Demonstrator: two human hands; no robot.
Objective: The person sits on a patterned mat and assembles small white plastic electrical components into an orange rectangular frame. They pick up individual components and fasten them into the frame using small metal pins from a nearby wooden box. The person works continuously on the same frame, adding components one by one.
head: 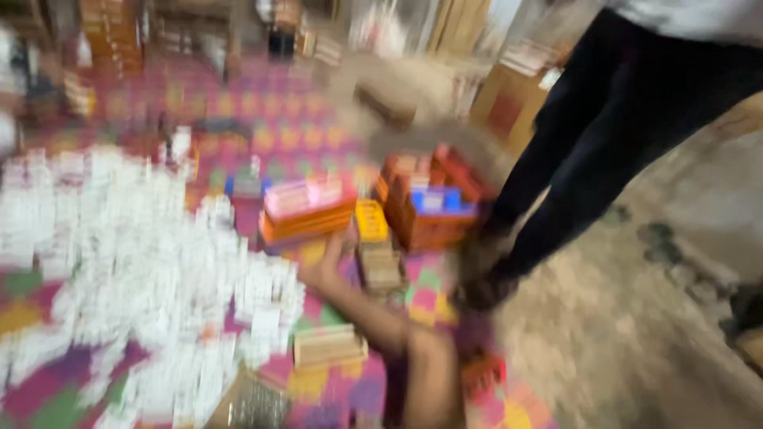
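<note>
- One hand in shot, my right hand point(322, 266), arm stretched out over the patterned mat point(421, 300) from its near edge; my left is out of view.
- Nearest me, a pale wooden block point(330, 347) lies flat on the mat, just left of my forearm and not touched.
- To the left, a big spill of small white packets point(143, 262) covers the mat's left side.
- Fingers: everything is smeared with motion blur, so I cannot tell whether they are curled or spread. Nothing shows clearly in them.
- Just right of my hand sits a second wooden block point(380, 266), near it but apart, as far as the blur lets me see.
- Step in hand, as I judge it: a reach. My fingertips are up at the near edge of the orange tray point(308, 216), around the middle of the mat.
- The tray's long axis runs left to right, its right end tipped a little farther away.
- Taking hold would call for fingers under that near long edge, keeping the pink load level.
- Beyond it are a yellow box point(371, 220) and a red-orange crate point(429, 210).
- At the mat's right edge stand another person's dark legs point(604, 159).
</note>
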